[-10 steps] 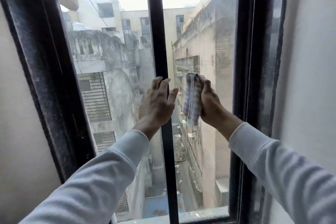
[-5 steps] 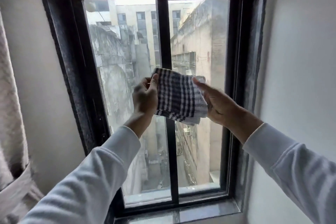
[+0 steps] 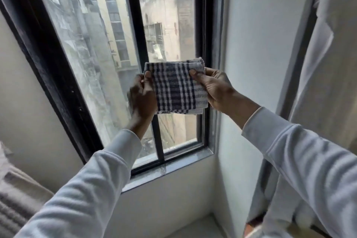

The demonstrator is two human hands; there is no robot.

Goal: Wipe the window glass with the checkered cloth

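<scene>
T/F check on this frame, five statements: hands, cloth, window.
1. Both hands hold the cloth. True: the left hand grips its left edge, the right hand its right edge.
2. The cloth is pressed flat on the glass. False: it is held up in the air in front of the window.
3. The cloth is folded. True: layered edges show at its top right corner.
4. The cloth is plain white. False: it is dark and white checked.
5. The person's arms are bare. False: both arms are in white sleeves.
</scene>
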